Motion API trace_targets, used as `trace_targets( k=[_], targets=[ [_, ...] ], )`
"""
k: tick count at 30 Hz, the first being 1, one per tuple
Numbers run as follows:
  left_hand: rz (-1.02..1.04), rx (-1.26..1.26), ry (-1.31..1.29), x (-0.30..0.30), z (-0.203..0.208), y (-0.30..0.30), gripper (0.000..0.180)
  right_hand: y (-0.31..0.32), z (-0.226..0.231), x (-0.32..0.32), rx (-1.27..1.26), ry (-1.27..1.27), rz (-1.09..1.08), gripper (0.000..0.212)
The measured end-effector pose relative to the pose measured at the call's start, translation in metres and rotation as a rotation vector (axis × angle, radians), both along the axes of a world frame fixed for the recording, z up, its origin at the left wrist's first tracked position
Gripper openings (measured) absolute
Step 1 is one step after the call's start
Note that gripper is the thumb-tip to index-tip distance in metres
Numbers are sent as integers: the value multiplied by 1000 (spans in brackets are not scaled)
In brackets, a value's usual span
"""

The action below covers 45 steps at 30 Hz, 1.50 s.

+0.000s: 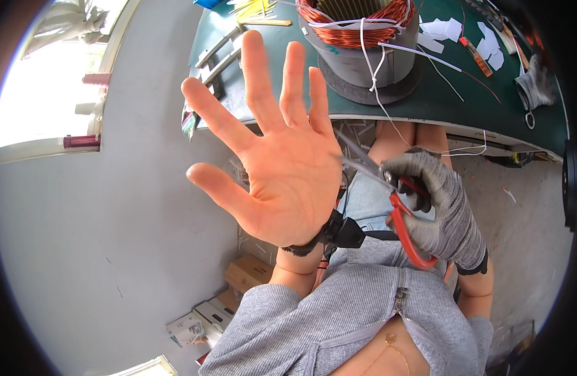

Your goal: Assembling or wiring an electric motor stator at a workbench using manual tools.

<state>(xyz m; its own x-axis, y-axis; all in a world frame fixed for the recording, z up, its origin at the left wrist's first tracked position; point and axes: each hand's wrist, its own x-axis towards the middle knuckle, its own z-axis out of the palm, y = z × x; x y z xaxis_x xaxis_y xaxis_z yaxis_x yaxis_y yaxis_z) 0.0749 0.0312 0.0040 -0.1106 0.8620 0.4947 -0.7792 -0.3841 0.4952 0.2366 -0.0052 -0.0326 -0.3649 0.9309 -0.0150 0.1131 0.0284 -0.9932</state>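
Observation:
My bare left hand (288,169) is held up with its palm facing me and all fingers spread; a black strap (338,232) circles its wrist. To its right, my right hand (448,200) wears a grey knitted glove and grips red-handled scissors (406,229) by the loops. Their blades are parted and point up toward the edge of my left palm, slightly blurred. Beyond both hands, on the bench, stands a grey cylindrical motor housing (357,69) topped by a ring of copper wire windings (357,36). A knotted white cord (374,84) hangs from it down toward the scissors.
The green bench (514,125) curves across the far side. On it lie white paper pieces (442,32), an orange tool (476,56), a spare grey glove (538,84), yellow strips (254,9) and a metal frame (222,66). A cardboard box (247,274) sits low at left.

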Motion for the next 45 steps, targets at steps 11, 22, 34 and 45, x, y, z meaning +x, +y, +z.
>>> trace_targets(
  k=[11,22,34,45],
  targets=[
    [36,-27,-3,-1,-2,0,56,2,11,3,-36,-64,108,46],
    [67,-60,-27,-1,-4,-1,56,-3,5,3,-39,-26,72,50],
    [131,-20,44,-6,-6,-4,57,-6,-2,-1,-194,167,138,53],
    [136,-6,66,-5,-7,-3,58,-9,-3,0,-239,252,153,42]
  ],
)
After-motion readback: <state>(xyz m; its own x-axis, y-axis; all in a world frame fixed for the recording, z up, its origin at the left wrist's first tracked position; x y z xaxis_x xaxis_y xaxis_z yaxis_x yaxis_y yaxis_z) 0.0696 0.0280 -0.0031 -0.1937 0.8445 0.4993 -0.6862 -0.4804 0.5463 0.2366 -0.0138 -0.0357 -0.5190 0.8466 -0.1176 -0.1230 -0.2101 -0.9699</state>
